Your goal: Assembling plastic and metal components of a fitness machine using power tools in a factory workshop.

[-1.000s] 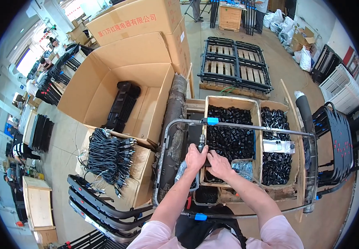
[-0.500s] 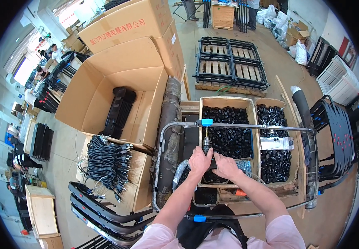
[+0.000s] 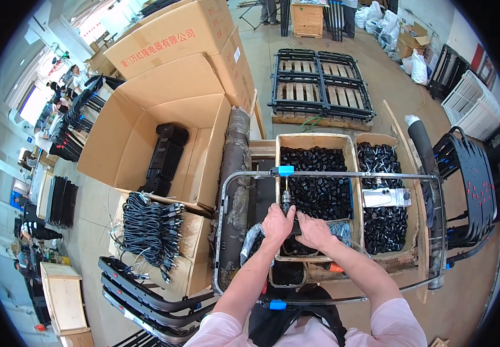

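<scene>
Together our left hand (image 3: pixel 277 221) and right hand (image 3: pixel 312 229) wrap closed around a dark power tool (image 3: pixel 288 203), its tip pointing up toward the far bar of the grey metal tube frame (image 3: pixel 221 231), just below a blue clip (image 3: pixel 285 170). Under the tool sits a wooden box (image 3: pixel 316 139) full of small black parts, with a second such box (image 3: pixel 377 139) at its right edge. Left of the frame, we see coiled black cables (image 3: pixel 146 228) on a carton, beside a large open cardboard box (image 3: pixel 163 110).
</scene>
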{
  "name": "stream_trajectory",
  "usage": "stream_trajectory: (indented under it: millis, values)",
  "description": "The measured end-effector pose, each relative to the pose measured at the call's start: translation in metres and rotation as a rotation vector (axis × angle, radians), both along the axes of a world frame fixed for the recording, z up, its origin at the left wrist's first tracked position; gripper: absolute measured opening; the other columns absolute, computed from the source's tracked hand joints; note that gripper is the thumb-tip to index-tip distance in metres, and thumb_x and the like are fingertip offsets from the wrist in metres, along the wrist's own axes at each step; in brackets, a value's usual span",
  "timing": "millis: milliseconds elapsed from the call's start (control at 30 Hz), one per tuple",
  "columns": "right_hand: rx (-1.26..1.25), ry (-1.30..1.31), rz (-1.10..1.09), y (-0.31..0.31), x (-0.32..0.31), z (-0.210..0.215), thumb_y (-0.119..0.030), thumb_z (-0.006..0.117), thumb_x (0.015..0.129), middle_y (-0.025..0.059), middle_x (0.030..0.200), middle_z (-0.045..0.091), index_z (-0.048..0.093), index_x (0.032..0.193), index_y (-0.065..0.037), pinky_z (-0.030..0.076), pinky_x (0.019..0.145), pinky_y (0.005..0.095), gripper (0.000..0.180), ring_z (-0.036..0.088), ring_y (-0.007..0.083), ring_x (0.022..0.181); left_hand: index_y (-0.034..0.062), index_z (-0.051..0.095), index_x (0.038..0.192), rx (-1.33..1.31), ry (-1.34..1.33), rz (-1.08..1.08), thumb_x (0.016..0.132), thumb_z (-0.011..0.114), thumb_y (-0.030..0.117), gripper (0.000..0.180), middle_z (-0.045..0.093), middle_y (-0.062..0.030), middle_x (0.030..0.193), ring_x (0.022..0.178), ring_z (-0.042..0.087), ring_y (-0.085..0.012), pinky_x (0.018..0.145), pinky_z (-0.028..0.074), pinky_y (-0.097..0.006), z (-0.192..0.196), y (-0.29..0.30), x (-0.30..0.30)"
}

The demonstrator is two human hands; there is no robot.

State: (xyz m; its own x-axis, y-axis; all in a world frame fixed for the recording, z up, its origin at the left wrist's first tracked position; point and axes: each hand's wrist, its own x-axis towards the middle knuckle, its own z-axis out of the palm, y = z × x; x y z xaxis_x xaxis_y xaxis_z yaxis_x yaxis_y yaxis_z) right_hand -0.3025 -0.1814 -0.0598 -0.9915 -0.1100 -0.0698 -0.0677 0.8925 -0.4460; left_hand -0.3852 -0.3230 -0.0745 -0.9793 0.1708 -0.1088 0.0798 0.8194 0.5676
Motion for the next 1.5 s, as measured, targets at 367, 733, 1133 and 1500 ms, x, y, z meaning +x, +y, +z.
stream_trajectory:
  millis: [367,733,1133,1500]
  values:
    - [-0.078,-0.048,-0.06,0.001,-0.007,-0.01,-0.027,0.088,0.077,0.0279,0.111,0.073,0.047,0.138,0.006,0.061,0.087,0.0506,0.081,0.074,0.0437,0.1,-0.0034,0.059,0.11,-0.01,-0.073,0.006,0.094,0.072,0.055,0.062,0.071,-0.0312,0.115,0.105,0.07,-0.051,0.092,0.055,-0.057,0.01,0.004,-0.013]
    - [-0.095,-0.047,-0.078,0.008,-0.016,-0.015,-0.027,0.087,0.075,0.028,0.113,0.073,0.043,0.144,0.006,0.06,0.087,0.0499,0.088,0.074,0.0424,0.102,-0.0034,0.059,0.112,-0.006,-0.089,0.014,0.093,0.072,0.056,0.064,0.071,-0.0312,0.116,0.104,0.071,-0.0511,0.092,0.056,-0.057,0.011,0.011,-0.022]
    - [-0.109,-0.099,-0.12,0.008,-0.024,-0.002,-0.026,0.087,0.076,0.0249,0.117,0.072,0.045,0.145,0.002,0.06,0.089,0.0502,0.085,0.073,0.0425,0.105,-0.0027,0.059,0.112,0.004,-0.094,0.037,0.092,0.072,0.058,0.065,0.071,-0.0305,0.117,0.106,0.071,-0.0497,0.093,0.056,-0.057,0.006,0.015,-0.031]
    - [-0.067,-0.026,-0.041,0.001,-0.02,-0.003,-0.021,0.082,0.078,0.0163,0.136,0.057,0.057,0.131,-0.003,0.057,0.098,0.0499,0.062,0.064,0.0386,0.123,-0.0033,0.061,0.11,0.019,-0.101,0.012,0.09,0.073,0.06,0.067,0.073,-0.0303,0.113,0.103,0.073,-0.0477,0.092,0.058,-0.054,0.003,0.009,-0.031]
